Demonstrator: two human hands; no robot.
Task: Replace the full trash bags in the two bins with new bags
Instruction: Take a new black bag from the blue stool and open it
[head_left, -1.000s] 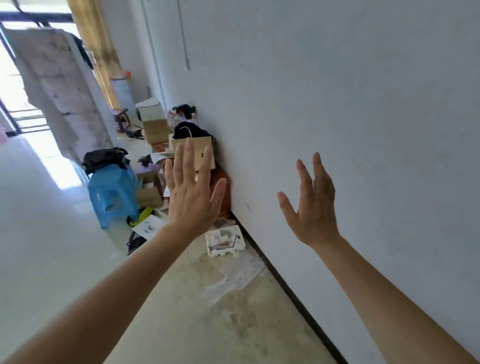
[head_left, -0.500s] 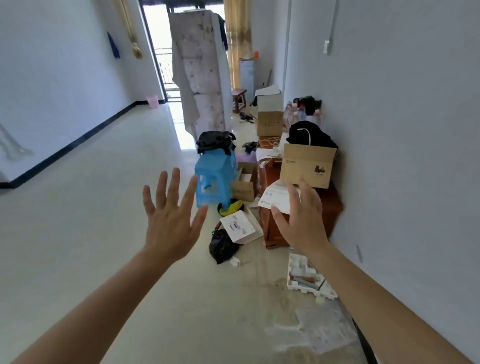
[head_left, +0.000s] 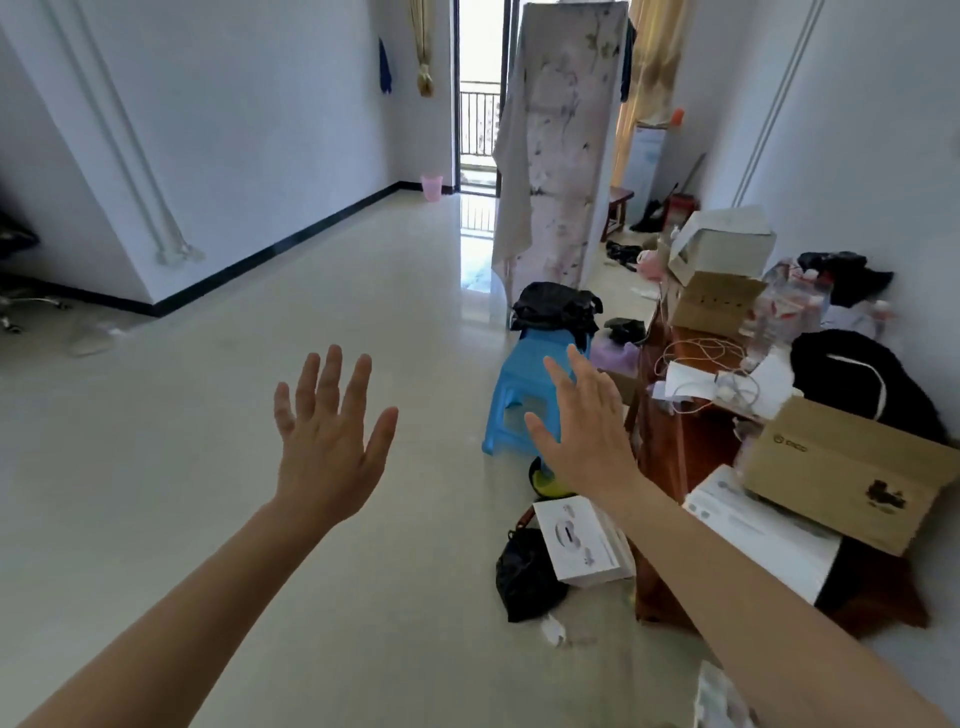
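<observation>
The small pink plastic bin (head_left: 431, 187), the only bin in view, stands far down the room on the pale tiled floor (head_left: 208, 467) against the left wall, just beside the balcony doorway, well apart from both hands. The left hand (head_left: 327, 447) and right hand (head_left: 584, 441) are raised palms-out in front of the camera, fingers (head_left: 332, 374) spread wide and holding nothing, likely a ready pose with no bag touched yet. The right hand hangs in front of a light blue plastic stool (head_left: 524, 384) topped with a crumpled black bag (head_left: 556, 306), whose contents I cannot tell.
</observation>
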